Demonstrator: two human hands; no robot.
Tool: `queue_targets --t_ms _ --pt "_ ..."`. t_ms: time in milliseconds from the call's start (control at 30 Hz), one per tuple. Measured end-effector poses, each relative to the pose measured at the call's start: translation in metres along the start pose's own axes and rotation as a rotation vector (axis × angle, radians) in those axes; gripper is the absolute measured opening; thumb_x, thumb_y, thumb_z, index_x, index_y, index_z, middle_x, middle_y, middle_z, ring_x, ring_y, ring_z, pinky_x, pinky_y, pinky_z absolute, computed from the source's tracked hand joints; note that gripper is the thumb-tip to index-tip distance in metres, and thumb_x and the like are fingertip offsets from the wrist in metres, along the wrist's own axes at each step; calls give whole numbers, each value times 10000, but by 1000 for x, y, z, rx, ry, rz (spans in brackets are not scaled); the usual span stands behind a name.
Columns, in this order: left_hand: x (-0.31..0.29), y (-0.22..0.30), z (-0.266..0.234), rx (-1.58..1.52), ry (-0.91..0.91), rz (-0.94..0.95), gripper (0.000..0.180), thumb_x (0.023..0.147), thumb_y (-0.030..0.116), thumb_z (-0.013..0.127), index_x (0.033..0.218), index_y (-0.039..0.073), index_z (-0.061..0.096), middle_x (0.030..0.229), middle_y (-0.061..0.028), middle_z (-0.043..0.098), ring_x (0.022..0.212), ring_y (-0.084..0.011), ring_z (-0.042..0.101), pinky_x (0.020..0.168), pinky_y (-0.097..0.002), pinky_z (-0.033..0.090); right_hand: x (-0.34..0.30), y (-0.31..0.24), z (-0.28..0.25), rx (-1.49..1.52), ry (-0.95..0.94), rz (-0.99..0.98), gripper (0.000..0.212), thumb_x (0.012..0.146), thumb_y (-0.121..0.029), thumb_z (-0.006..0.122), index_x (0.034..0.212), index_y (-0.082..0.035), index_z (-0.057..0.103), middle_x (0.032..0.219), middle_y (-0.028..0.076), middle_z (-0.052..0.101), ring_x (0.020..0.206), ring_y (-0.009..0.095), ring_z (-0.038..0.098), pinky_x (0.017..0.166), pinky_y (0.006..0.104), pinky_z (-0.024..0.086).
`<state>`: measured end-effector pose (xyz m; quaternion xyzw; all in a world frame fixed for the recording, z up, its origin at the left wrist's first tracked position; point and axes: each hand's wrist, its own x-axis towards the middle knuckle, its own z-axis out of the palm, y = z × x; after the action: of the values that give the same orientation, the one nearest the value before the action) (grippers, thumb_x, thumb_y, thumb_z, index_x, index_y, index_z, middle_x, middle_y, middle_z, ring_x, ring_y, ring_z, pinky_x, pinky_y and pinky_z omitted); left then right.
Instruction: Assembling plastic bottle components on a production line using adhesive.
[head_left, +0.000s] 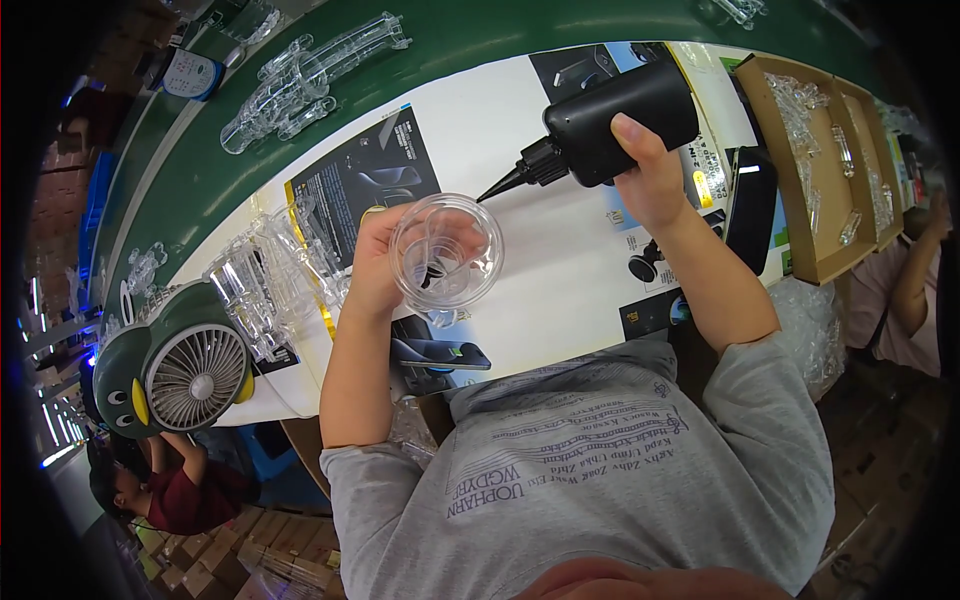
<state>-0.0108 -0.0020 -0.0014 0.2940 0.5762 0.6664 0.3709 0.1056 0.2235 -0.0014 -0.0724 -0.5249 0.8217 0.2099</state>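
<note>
Right hand [655, 180] curls around a black squeeze bottle [620, 115], likely tipped so its thin nozzle [507, 184] points at the clear cup [447, 250] the left hand [375, 258] grips.

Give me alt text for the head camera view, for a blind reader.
A right hand holds a black bottle, its nozzle close to a clear cup-shaped piece in the left hand. A green fan stands left; a cardboard tray of clear parts lies right.

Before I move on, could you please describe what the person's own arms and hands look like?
Both the left hand and the right hand are ungloved, and the forearms are bare. Grey short sleeves end near the elbows. A thin yellowish band, perhaps a ring, shows on the left hand.
</note>
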Motion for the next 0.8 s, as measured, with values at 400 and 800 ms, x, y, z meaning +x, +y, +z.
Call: queue_targets --t_ms 400,800 --pt "1 2 2 9 10 -36 667 727 565 596 785 -99 571 643 -160 579 554 -236 594 523 -302 496 0 -2 2 26 -5 10 302 802 -186 545 1071 -55 510 985 62 580 902 150 576 791 289 457" --pt "-1 1 0 -8 -12 -42 647 735 552 596 774 -94 581 647 -152 579 554 -232 590 521 -301 493 0 -1 0 10 -24 12 298 804 -198 538 1065 -57 510 978 59 583 899 152 577 789 293 459"
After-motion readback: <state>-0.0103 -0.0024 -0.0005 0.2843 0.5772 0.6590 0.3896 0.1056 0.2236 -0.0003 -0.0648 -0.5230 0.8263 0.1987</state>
